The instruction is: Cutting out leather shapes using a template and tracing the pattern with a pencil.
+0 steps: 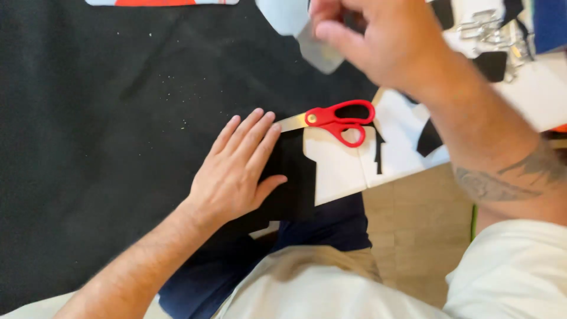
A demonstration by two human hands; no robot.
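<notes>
- Left hand (236,171) flat, fingers released, pinning black fabric (106,147) against the table edge to stop slipping.
- Right hand (378,41) raised, pinching 1 pale, blurred piece (319,53), possibly chalk.
- Red-handled scissors (336,120) parked just beside left fingertips, on white paper (336,168).

No screens or signs appear in this overhead view of the counter (342,171). At the top edge, partly cut off by the frame, lies a flat strip (159,2) with a red middle and pale blue ends, possibly a label or package; its kind cannot be told. Near the right hand (378,41), a small pale, translucent piece (319,53) shows, blurred, perhaps a wrapper, its markings unreadable.
</notes>
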